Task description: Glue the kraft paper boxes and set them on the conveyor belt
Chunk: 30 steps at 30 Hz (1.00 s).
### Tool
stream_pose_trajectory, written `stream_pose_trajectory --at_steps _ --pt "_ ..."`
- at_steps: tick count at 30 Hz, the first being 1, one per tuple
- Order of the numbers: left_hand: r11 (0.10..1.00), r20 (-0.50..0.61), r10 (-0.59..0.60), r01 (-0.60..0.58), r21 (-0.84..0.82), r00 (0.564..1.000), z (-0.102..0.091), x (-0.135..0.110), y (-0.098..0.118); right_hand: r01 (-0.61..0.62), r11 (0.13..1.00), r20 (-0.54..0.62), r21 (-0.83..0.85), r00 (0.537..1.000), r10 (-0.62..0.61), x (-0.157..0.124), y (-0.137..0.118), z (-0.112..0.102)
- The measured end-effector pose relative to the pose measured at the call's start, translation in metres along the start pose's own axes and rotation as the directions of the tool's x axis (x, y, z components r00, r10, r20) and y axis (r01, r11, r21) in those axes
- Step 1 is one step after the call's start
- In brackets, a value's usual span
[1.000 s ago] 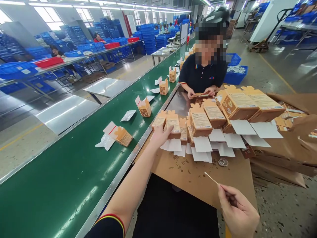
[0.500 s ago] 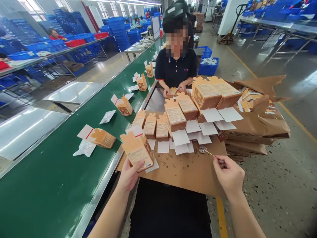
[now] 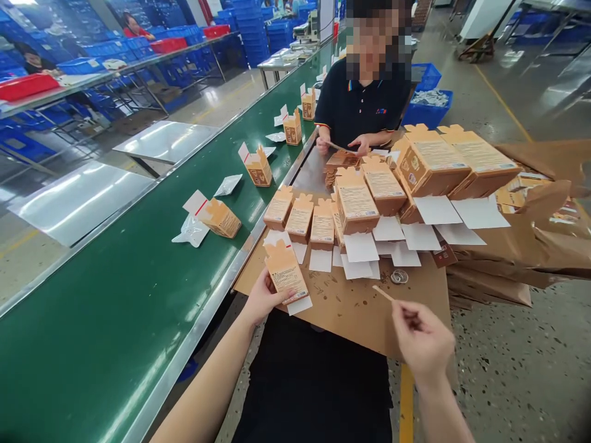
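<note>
Left hand (image 3: 265,299) pinches a small printed carton (image 3: 287,278) by its lower end, thumb pressed on the face and fingers round the side, over the worktable (image 3: 341,317) near its front-left corner; whether the carton touches the cardboard cover I cannot tell. It looks light, thin-walled and fairly stiff, probably a little slick, and easy to dent if squeezed. The lower side edges seem the best hold, clear of the loose flaps at both ends. Right hand (image 3: 423,338) has thumb and forefinger closed on a thin stick (image 3: 384,293), blurred, its tip left of a clear round dish (image 3: 399,277) near the worktable's right edge. Beyond stand more cartons (image 3: 318,220), white flaps toward the front edge; along the left edge runs a green conveyor belt (image 3: 152,289), and a co-worker (image 3: 362,104) sits past the far edge. Half a second ago the carton was nearer the belt and the stick reached to the dish; now its tip is clear of it
</note>
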<state>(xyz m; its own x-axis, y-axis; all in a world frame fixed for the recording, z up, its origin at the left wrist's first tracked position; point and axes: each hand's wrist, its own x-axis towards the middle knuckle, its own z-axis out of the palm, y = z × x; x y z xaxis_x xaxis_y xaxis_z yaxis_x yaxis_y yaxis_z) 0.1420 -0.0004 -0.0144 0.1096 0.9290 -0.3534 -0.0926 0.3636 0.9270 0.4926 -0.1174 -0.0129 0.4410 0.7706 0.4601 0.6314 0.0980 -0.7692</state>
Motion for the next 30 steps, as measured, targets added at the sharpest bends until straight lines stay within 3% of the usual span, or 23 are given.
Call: stream_pose_trajectory --at_steps 2,7,10,12,16,22,26,30 --pt "1.000 0.007 0.004 -0.004 0.000 1.000 -0.002 0.000 -0.003 0.001 0.994 0.190 0.110 0.982 -0.022 -0.023 -0.026 0.024" --pt "0.999 0.001 0.034 -0.034 0.003 0.999 0.001 -0.003 -0.005 0.045 0.966 0.359 0.255 0.923 -0.138 -0.050 -0.067 0.088" --pt "0.998 -0.008 0.056 -0.056 0.014 0.998 0.004 -0.008 -0.004 0.067 0.959 0.410 0.275 0.894 -0.180 -0.050 -0.068 0.105" --pt "0.998 -0.022 0.066 -0.066 0.008 0.998 0.005 -0.010 -0.005 0.069 0.962 0.414 0.264 0.893 -0.178 -0.048 -0.066 0.105" --pt "0.993 -0.088 0.120 -0.120 0.009 0.989 0.005 -0.010 -0.007 0.027 0.973 0.331 0.227 0.938 -0.103 -0.043 -0.063 0.090" --pt "0.941 -0.118 0.273 -0.240 0.237 0.955 0.010 -0.016 -0.011 -0.059 0.973 0.276 0.225 0.961 -0.006 -0.041 -0.058 0.057" --pt "0.930 -0.136 0.263 -0.214 0.299 0.955 0.011 -0.022 -0.020 -0.111 0.976 0.298 0.188 0.953 0.051 -0.049 -0.052 0.043" --pt "0.914 -0.139 0.254 -0.191 0.358 0.957 0.015 -0.025 -0.025 -0.107 0.972 0.277 0.208 0.960 0.047 -0.052 -0.054 0.044"
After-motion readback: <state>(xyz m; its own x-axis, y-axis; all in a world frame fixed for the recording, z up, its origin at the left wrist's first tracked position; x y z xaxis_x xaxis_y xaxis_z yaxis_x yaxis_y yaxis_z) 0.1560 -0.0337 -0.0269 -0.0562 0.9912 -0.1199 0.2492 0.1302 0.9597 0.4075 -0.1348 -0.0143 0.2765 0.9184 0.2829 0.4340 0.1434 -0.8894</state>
